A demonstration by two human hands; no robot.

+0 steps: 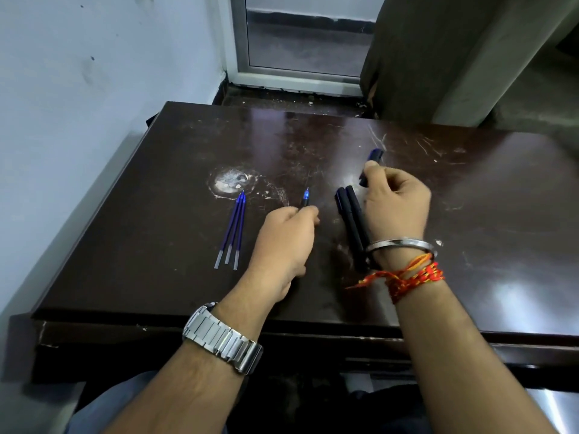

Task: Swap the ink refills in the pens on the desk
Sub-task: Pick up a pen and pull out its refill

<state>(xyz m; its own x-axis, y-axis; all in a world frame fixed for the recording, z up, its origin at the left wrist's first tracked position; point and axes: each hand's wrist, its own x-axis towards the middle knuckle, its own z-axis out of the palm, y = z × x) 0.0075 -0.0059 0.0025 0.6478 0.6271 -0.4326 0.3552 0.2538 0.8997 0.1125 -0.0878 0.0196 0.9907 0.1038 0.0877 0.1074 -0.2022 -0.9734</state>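
Three blue ink refills [232,230] lie side by side on the left part of the dark wooden desk [470,233]. My left hand [286,238] is closed around a pen whose blue tip [305,197] sticks out beyond the fingers, pointing away from me. Two black pens [352,225] lie together in the middle of the desk, partly under my right wrist. My right hand [396,208] grips a dark blue pen cap or barrel part [372,161], its upper end poking above the fingers.
A round white worn patch [231,181] marks the desk behind the refills. A white wall runs along the left, a window frame [300,73] and a curtain [438,57] stand behind the desk. The desk's front edge is near my forearms.
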